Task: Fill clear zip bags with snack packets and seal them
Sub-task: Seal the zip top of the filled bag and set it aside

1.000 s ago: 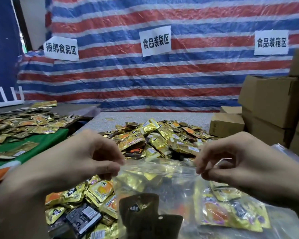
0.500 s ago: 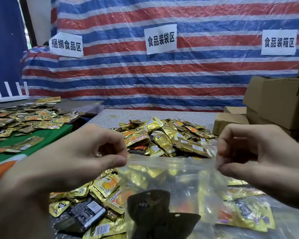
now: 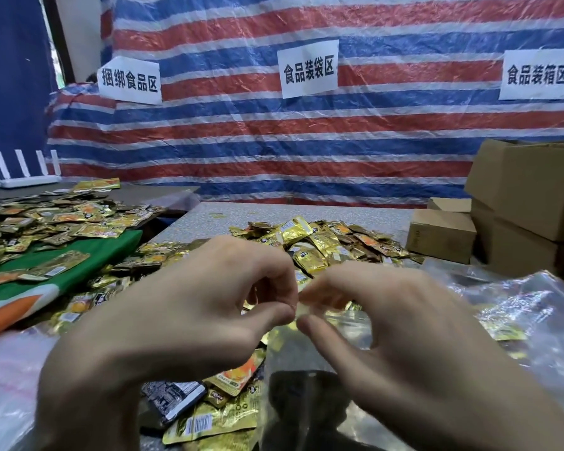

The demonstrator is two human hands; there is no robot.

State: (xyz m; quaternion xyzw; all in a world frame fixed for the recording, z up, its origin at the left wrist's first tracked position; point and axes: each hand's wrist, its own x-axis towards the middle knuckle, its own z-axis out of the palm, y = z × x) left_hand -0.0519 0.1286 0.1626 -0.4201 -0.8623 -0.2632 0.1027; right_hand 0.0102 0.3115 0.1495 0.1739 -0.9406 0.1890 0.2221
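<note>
A clear zip bag [image 3: 310, 362] with gold and dark snack packets inside hangs in front of me. My left hand [image 3: 176, 320] and my right hand [image 3: 394, 327] meet at its top edge. Each pinches the zip strip between thumb and forefinger, fingertips almost touching near the middle. A heap of gold snack packets [image 3: 323, 242] lies on the table behind the hands. More gold packets [image 3: 215, 418] lie below my left hand. My hands hide most of the bag's top.
Cardboard boxes [image 3: 528, 203] are stacked at the right, a small one [image 3: 440, 236] in front. Empty clear bags [image 3: 518, 307] lie at the right. A green cloth [image 3: 88, 268] carrying more packets is at the left. A striped tarp [image 3: 306, 141] hangs behind.
My hands were apart at the two ends of the bag's top. They have come together at the middle of the zip strip, and the view has shifted slightly.
</note>
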